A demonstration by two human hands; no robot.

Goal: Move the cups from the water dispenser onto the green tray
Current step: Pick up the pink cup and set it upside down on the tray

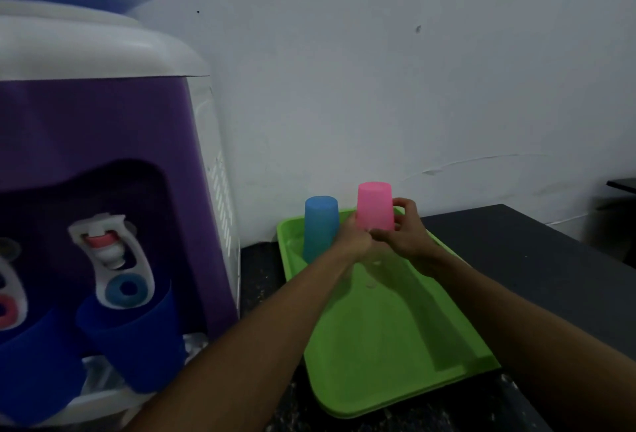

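Desk: a dark speckled desk (523,252) is carrying the green tray (395,345), which is lying lengthwise away from the viewer.
Room: a pale wall (378,70) is rising just behind the tray's far end.
Water dispenser: the purple and white water dispenser (103,129) is standing just left of the tray, touching or nearly touching it; I cannot tell which.
Pink cup: the pink cup (374,204) is sitting upside down at the tray's far end, both hands gripping its lower part.
Left hand: the left hand (354,239) is wrapping the cup's left side, fingers curled.
Right hand: the right hand (407,235) is pinching the cup's right side.
Light blue cup: the light blue cup (320,225) is standing upside down in the tray's far left corner, just beside the pink one.
Dark blue cups: two dark blue cups (137,335) are leaning under the dispenser's taps, left of the tray.
Hidden: the pink cup's rim is lying behind the fingers, so whether it is touching the tray is unclear; the left dark cup is being cut off by the frame edge.
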